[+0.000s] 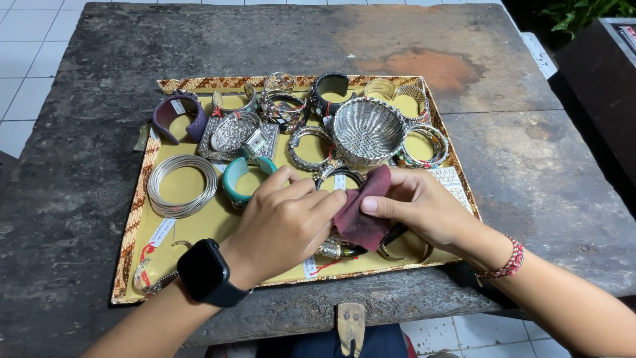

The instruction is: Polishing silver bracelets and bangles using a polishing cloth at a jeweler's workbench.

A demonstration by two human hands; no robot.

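My left hand point(285, 222), with a black watch on its wrist, rests over the near part of a yellow tray point(199, 229), fingers curled onto a dark red cloth point(361, 212). My right hand point(421, 205) pinches the same cloth from the right with thumb and fingers. The cloth wraps something small that I cannot make out. A silver bangle point(339, 174) peeks out just behind the cloth. Beneath my hands lie a few metal bracelets point(397, 245), partly hidden.
The tray sits on a dark worn wooden table point(86, 172). It holds several bangles: a stack of silver rings point(182, 185), a turquoise cuff point(242, 176), a purple cuff point(179, 116), a black cuff point(330, 89) and a large silver mesh cuff point(368, 132). White floor tiles surround the table.
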